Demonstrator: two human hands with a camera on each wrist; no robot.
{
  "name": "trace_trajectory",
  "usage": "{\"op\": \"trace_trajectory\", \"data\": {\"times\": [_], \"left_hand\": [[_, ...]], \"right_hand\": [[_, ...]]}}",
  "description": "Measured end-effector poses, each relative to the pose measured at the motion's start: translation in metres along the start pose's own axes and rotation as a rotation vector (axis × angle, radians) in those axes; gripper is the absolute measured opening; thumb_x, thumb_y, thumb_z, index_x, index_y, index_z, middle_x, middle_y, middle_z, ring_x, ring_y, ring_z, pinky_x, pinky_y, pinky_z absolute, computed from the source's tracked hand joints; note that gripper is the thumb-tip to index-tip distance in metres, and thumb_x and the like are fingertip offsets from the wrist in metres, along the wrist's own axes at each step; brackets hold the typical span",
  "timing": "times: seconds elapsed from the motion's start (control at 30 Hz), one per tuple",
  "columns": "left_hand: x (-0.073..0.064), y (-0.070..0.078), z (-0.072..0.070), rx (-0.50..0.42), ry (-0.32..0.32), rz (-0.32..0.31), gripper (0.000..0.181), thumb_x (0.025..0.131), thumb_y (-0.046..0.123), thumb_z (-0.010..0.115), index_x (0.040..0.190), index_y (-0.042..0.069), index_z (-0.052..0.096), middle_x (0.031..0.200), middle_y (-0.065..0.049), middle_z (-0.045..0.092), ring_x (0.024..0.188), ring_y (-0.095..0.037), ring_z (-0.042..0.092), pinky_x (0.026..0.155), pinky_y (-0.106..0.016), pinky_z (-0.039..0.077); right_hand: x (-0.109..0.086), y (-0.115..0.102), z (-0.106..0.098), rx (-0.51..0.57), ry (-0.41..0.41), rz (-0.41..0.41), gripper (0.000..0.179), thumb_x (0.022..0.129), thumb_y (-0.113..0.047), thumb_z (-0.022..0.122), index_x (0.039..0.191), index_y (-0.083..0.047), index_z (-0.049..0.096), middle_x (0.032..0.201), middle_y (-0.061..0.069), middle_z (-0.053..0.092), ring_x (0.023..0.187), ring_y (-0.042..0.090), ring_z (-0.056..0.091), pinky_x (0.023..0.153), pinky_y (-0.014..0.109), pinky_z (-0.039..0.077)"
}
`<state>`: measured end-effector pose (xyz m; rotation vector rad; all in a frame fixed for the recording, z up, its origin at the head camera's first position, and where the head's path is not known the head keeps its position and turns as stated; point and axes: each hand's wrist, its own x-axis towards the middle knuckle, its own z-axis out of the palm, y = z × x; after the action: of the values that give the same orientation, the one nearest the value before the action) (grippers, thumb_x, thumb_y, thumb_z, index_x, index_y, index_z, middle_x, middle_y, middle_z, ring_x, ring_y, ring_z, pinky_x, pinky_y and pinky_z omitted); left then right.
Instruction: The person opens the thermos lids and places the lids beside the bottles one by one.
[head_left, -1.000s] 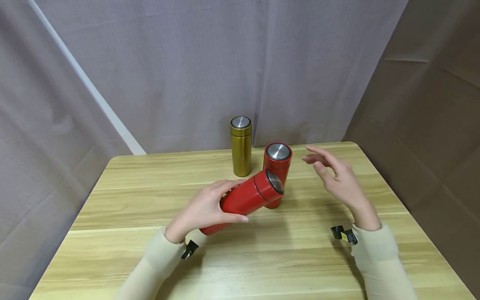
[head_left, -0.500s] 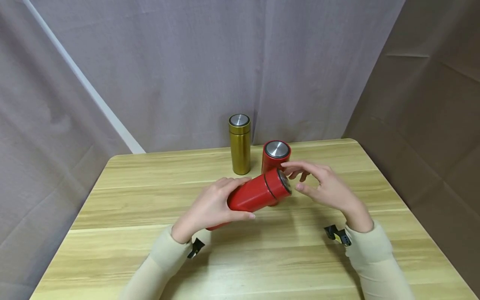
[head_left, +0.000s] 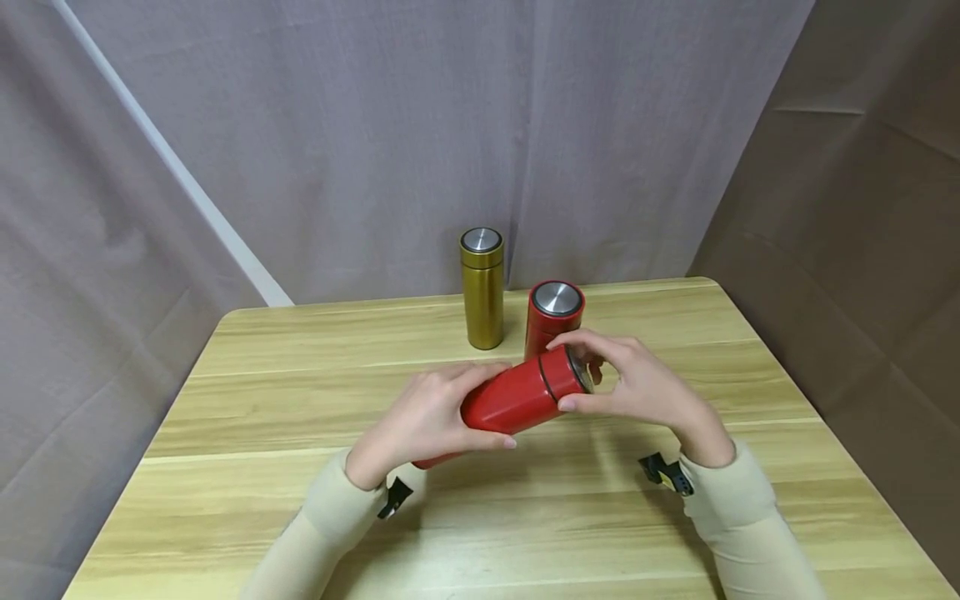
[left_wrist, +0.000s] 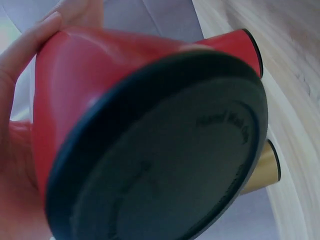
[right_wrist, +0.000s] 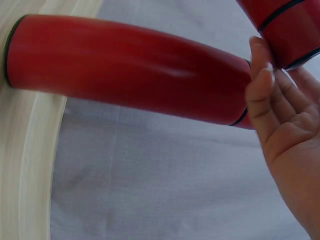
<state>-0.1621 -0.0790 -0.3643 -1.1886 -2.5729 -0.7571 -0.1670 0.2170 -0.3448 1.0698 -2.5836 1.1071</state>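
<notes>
My left hand [head_left: 423, 417] grips a red thermos [head_left: 506, 402] round its body, above the table and tilted, lid end up to the right. Its dark round base [left_wrist: 170, 155] fills much of the left wrist view. My right hand [head_left: 641, 387] has thumb and fingers on either side of the lid [head_left: 561, 372], pinching it; the steel top is partly hidden by that hand. Right behind, another red thermos [head_left: 553, 325] stands upright, its lower part covered by the held one. It also spans the right wrist view as a long red body [right_wrist: 130, 70].
A gold thermos [head_left: 483, 304] stands upright near the back edge, left of the standing red one. The wooden table [head_left: 300, 492] reaches back to a grey curtain [head_left: 375, 150]. A brown cloth wall [head_left: 847, 250] borders the right side.
My right hand has come leftward and taken hold of the lid. The held thermos has shifted slightly right and tipped a little flatter. Both standing thermoses stay in place.
</notes>
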Motion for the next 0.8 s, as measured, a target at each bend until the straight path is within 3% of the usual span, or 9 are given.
{"op": "trace_trajectory", "data": {"times": [0.3, 0.53, 0.63, 0.8], "left_hand": [[0.001, -0.006, 0.005, -0.042, 0.054, 0.080, 0.077, 0.072, 0.057, 0.085, 0.138, 0.024, 0.061, 0.114, 0.007, 0.070, 0.090, -0.003, 0.063, 0.070, -0.025, 0.050], [-0.002, -0.013, 0.006, -0.150, -0.017, 0.040, 0.072, 0.073, 0.053, 0.086, 0.136, 0.028, 0.063, 0.112, 0.015, 0.070, 0.091, 0.002, 0.062, 0.073, -0.023, 0.051], [-0.003, -0.013, 0.003, -0.114, -0.005, 0.052, 0.074, 0.073, 0.053, 0.086, 0.138, 0.026, 0.062, 0.115, 0.010, 0.070, 0.094, -0.002, 0.063, 0.075, -0.025, 0.052], [-0.004, -0.009, -0.003, 0.029, 0.036, 0.083, 0.079, 0.073, 0.057, 0.084, 0.139, 0.022, 0.061, 0.114, 0.002, 0.070, 0.092, -0.009, 0.066, 0.071, -0.028, 0.052]], "right_hand": [[-0.001, 0.001, 0.001, 0.044, 0.043, -0.117, 0.062, 0.073, -0.019, 0.090, 0.128, -0.016, 0.061, 0.096, -0.008, 0.064, 0.081, 0.011, 0.058, 0.065, 0.029, 0.051], [-0.001, -0.002, 0.001, 0.053, 0.004, -0.206, 0.068, 0.072, -0.017, 0.091, 0.133, -0.017, 0.060, 0.108, -0.009, 0.065, 0.091, 0.009, 0.060, 0.072, 0.029, 0.054], [-0.001, -0.003, 0.001, 0.069, -0.022, -0.176, 0.070, 0.074, -0.017, 0.090, 0.136, -0.020, 0.058, 0.118, -0.008, 0.063, 0.099, 0.011, 0.059, 0.079, 0.031, 0.055], [-0.002, -0.006, -0.001, 0.065, -0.088, -0.048, 0.069, 0.080, -0.023, 0.087, 0.139, -0.027, 0.053, 0.123, -0.007, 0.060, 0.103, 0.012, 0.060, 0.085, 0.035, 0.055]]}}
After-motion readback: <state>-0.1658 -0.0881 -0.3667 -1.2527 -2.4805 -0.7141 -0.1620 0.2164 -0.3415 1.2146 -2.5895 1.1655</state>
